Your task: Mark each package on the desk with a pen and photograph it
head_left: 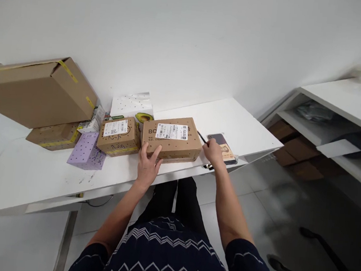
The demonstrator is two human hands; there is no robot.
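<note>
A brown cardboard box (179,146) with a white label lies on the white table. My left hand (148,164) rests against the near left part of this box, its fingers spread and holding nothing. In my right hand (213,152) is a thin black pen (202,137), its far end reaching up towards the box's right side. Just right of that hand, a phone (218,139) lies on the table with an orange-and-cream item over part of it. A smaller labelled box (119,143) stands left of the larger one.
Further left are a purple dotted box (86,150), a white dotted box with an avocado picture (132,104), and a big carton (38,93) on top of another brown box (54,136). At right stands a white shelf unit (344,99) holding brown boxes.
</note>
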